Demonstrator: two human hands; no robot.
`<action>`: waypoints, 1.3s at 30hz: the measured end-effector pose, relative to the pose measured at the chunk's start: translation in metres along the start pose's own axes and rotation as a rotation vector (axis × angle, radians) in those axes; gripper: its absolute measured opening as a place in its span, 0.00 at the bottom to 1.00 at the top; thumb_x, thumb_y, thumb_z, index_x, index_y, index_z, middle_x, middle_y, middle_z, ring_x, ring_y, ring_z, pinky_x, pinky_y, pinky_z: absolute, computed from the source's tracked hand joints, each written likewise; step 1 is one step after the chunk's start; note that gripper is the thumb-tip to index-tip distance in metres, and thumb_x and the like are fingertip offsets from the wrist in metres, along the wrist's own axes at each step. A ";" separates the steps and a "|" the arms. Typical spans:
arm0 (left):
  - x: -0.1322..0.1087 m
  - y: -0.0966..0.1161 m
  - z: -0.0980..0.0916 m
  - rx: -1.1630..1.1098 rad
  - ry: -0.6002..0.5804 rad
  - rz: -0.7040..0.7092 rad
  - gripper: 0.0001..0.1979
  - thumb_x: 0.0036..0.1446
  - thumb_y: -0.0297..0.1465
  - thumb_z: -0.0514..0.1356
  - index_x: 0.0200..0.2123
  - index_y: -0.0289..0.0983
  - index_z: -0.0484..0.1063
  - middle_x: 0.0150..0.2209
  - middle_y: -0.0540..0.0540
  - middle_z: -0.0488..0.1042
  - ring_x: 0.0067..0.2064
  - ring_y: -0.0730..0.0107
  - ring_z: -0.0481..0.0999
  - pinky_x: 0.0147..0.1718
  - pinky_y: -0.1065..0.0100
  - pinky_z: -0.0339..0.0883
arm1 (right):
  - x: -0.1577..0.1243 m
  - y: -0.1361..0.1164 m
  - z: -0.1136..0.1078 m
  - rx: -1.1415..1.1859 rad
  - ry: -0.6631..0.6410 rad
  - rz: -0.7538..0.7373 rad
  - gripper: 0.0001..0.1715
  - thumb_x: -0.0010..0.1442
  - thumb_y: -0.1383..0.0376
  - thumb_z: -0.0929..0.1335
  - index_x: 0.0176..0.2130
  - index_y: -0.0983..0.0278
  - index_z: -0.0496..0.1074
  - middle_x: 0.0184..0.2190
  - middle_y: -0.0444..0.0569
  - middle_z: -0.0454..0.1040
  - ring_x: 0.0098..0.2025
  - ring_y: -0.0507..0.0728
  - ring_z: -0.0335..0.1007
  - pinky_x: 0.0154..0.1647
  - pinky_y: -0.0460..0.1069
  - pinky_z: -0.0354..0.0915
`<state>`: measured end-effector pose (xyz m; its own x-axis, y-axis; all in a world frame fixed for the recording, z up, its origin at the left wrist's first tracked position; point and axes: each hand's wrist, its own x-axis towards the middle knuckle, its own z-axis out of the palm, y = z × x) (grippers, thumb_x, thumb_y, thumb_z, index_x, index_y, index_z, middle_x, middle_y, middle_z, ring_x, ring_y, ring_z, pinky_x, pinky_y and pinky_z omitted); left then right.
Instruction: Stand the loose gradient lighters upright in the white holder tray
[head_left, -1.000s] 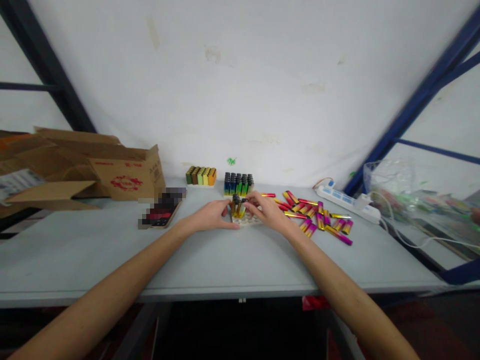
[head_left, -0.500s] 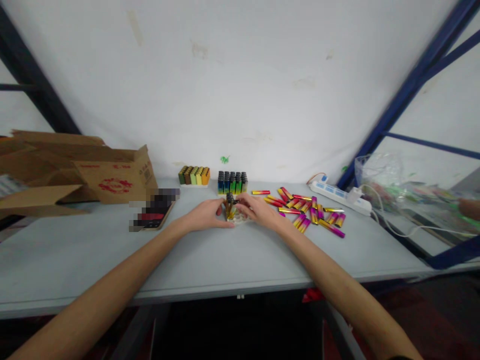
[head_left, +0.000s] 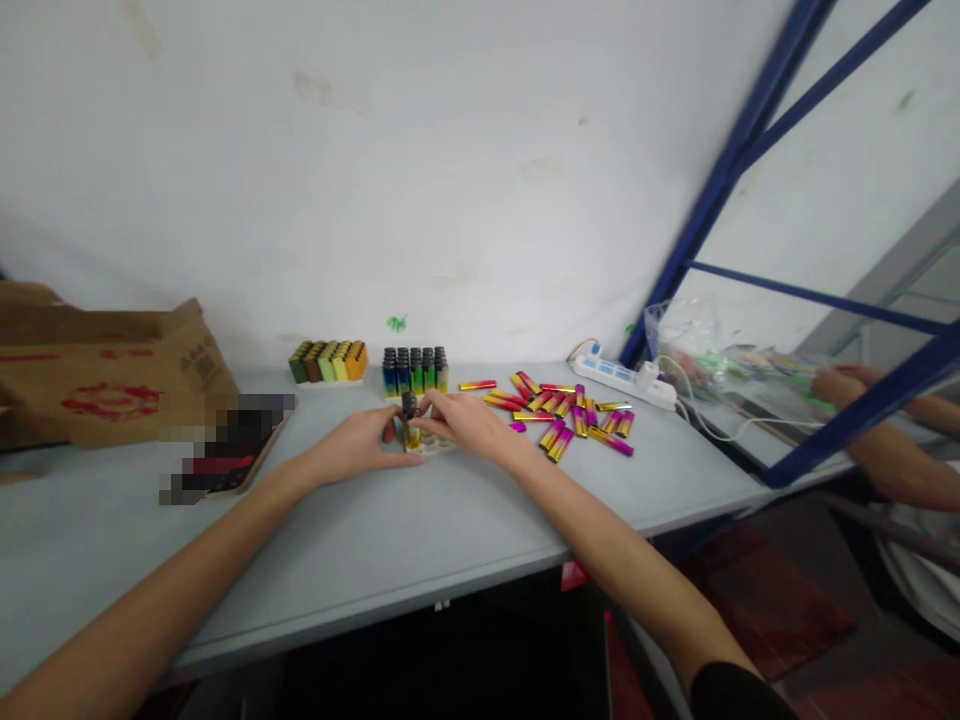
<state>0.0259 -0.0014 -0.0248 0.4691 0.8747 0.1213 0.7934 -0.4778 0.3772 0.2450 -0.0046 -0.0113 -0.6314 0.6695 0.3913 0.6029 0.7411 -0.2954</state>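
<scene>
Across the centre of the frame, on the grey table (head_left: 450,520), both hands meet at a small white tray (head_left: 429,447) holding a few lighters upright, long axis vertical; loose pink-and-gold lighters (head_left: 570,415) lie flat just right of it, nearer the right hand (head_left: 466,430). Left hand (head_left: 358,455) sits at the tray's left side, fingers loosely curled and touching its edge, can't tell if it clasps. Right hand comes in from the right, fingertips (head_left: 435,425) pinched nearly closed on one dark-capped upright lighter (head_left: 409,412).
</scene>
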 end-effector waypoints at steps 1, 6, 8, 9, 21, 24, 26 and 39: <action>0.000 0.001 -0.001 -0.005 0.002 0.000 0.33 0.43 0.61 0.64 0.40 0.39 0.72 0.32 0.47 0.76 0.32 0.59 0.74 0.31 0.65 0.61 | -0.001 0.000 -0.001 0.005 -0.001 -0.011 0.15 0.70 0.55 0.67 0.47 0.64 0.70 0.31 0.47 0.77 0.32 0.54 0.72 0.32 0.46 0.56; 0.000 0.004 -0.003 -0.018 -0.003 -0.003 0.33 0.43 0.60 0.64 0.40 0.39 0.71 0.31 0.49 0.75 0.32 0.61 0.74 0.31 0.66 0.61 | -0.024 0.013 -0.033 0.007 0.133 0.052 0.18 0.70 0.51 0.65 0.44 0.62 0.73 0.29 0.45 0.77 0.29 0.52 0.70 0.32 0.46 0.57; 0.000 0.004 -0.004 -0.013 -0.010 -0.018 0.32 0.43 0.60 0.65 0.39 0.39 0.70 0.31 0.49 0.75 0.32 0.61 0.74 0.30 0.66 0.61 | -0.046 0.033 -0.061 -0.038 0.310 0.199 0.19 0.73 0.52 0.62 0.42 0.63 0.74 0.28 0.46 0.77 0.29 0.52 0.70 0.33 0.46 0.58; 0.001 0.004 -0.004 -0.012 -0.011 -0.023 0.32 0.42 0.61 0.65 0.38 0.39 0.70 0.31 0.48 0.75 0.32 0.61 0.74 0.30 0.66 0.61 | -0.061 0.048 -0.078 -0.095 0.391 0.291 0.19 0.73 0.53 0.62 0.41 0.64 0.74 0.26 0.46 0.76 0.27 0.53 0.69 0.32 0.47 0.59; -0.001 -0.002 0.001 -0.024 -0.008 -0.010 0.35 0.43 0.62 0.65 0.40 0.39 0.71 0.35 0.46 0.77 0.34 0.58 0.76 0.32 0.65 0.63 | -0.210 0.209 -0.155 -0.430 -0.163 0.597 0.18 0.59 0.73 0.65 0.45 0.65 0.82 0.49 0.59 0.81 0.52 0.64 0.77 0.58 0.56 0.68; -0.001 -0.005 0.002 -0.031 -0.002 -0.001 0.36 0.43 0.62 0.65 0.41 0.38 0.71 0.36 0.45 0.77 0.34 0.58 0.76 0.32 0.65 0.63 | -0.217 0.215 -0.156 -0.395 -0.176 0.577 0.17 0.60 0.69 0.66 0.44 0.65 0.82 0.47 0.58 0.82 0.50 0.64 0.78 0.56 0.55 0.69; -0.001 -0.005 0.003 -0.029 -0.002 0.003 0.36 0.43 0.63 0.64 0.42 0.38 0.71 0.37 0.44 0.78 0.34 0.58 0.76 0.32 0.65 0.64 | -0.217 0.218 -0.159 -0.371 -0.177 0.592 0.14 0.60 0.64 0.68 0.41 0.65 0.82 0.44 0.57 0.83 0.46 0.63 0.79 0.52 0.54 0.71; -0.001 -0.003 0.004 -0.034 0.005 0.012 0.38 0.42 0.64 0.64 0.42 0.37 0.71 0.37 0.44 0.77 0.35 0.57 0.76 0.32 0.64 0.63 | -0.174 0.176 -0.172 -0.121 0.346 0.624 0.25 0.63 0.49 0.66 0.47 0.64 0.77 0.35 0.55 0.82 0.36 0.62 0.79 0.40 0.55 0.72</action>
<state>0.0248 -0.0011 -0.0300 0.4768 0.8693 0.1307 0.7740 -0.4856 0.4063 0.5450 0.0001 0.0187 0.0266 0.8973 0.4407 0.8632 0.2017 -0.4628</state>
